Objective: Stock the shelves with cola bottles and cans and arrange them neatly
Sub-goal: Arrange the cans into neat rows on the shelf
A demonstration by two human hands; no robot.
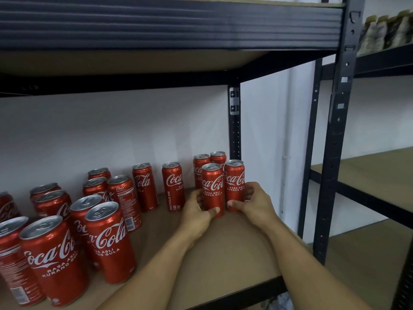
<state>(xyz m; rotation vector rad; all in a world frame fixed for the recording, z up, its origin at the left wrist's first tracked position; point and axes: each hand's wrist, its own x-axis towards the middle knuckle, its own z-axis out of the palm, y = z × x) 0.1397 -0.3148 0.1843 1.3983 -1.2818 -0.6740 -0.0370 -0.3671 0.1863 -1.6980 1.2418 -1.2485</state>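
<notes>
Nearest me, at the left end of the shelf board (223,253), stands a crowd of loose cans (53,260). They are upright but unevenly spaced, with labels turned every way, and a few run off the left edge of view. None of these is lined up yet.

Further in, my left hand (196,211) wraps the lower part of the front-left can (212,186), thumb across its front near the base and fingers round its left side. My right hand (257,202) grips the front-right can (234,180) the same way, thumb low on the front, fingers curled round its right side. Both cans stand upright on the board, side by side and touching or nearly so, with their labels facing me.

Just behind them the back pair (200,163) stands close together, so the four make a small block in the right rear corner, beside the rear post (234,121). Left of the block, two single cans (173,186) stand apart from each other near the wall (111,130).

I judge the job to be in its early part. One tidy block of four is forming, a dozen or so cans wait to be drawn into rows, and I see no bottles on this shelf. Beyond, to the right, the neighbouring rack (380,63) carries some pale packets (388,30) on its upper level.
</notes>
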